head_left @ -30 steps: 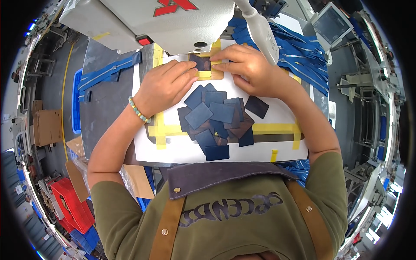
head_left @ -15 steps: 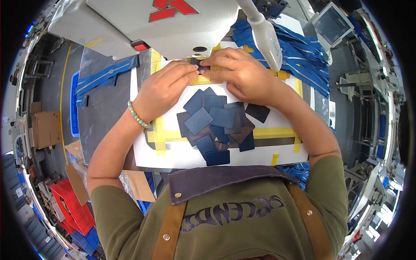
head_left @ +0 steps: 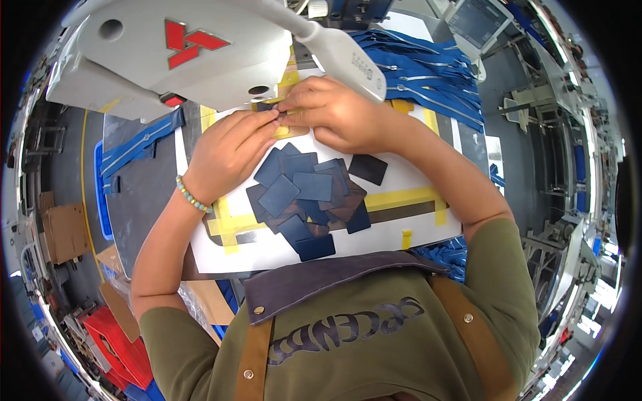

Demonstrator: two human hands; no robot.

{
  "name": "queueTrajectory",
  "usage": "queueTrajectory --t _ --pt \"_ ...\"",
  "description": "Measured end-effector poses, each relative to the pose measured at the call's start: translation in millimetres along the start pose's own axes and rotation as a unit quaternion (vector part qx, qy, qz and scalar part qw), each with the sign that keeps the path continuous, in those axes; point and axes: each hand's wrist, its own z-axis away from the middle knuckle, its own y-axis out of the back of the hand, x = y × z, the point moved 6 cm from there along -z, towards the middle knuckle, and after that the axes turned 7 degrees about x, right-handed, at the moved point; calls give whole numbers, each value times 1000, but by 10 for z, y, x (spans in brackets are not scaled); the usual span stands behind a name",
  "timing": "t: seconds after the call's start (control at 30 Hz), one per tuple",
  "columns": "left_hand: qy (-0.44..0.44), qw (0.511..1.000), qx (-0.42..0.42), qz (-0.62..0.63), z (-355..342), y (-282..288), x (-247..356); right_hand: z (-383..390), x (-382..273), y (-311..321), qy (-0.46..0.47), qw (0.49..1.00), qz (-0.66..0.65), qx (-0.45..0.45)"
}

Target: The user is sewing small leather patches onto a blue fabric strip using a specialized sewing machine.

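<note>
Under the head of a grey-white sewing machine (head_left: 221, 63), my left hand (head_left: 227, 150) and my right hand (head_left: 338, 113) meet with their fingertips nearly touching. Both are closed in a pinch on a small dark patch (head_left: 265, 106), mostly covered by the fingers and the machine. Below them, a loose pile of dark blue rectangular patches (head_left: 312, 186) lies on a white board (head_left: 408, 224) marked with yellow tape. Some patches in the pile show a brownish face. One black patch (head_left: 368, 170) lies just right of the pile, below my right wrist.
Blue zipper strips (head_left: 428, 77) are heaped at the back right, and more zippers (head_left: 144, 142) lie at the left. A pale machine arm (head_left: 348, 63) hangs above my right hand. A screen (head_left: 473, 27) stands far right. Red crates (head_left: 117, 347) sit lower left.
The whole view has shifted and tilted, so the machine and table appear further left. My hands keep their pinch at the same spot on the small patch.
</note>
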Motion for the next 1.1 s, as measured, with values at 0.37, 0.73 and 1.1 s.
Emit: queueTrajectory --t 0.37,0.73,1.1 --pt "11 1000 -7 -10 85 14 -62 219 496 1026 -241 956 149 -82" --pt "15 1000 -3 -12 118 22 -58 331 837 916 -291 950 33 -109" --pt "5 1000 3 -11 131 26 -71 265 839 674 -335 924 -169 -70"
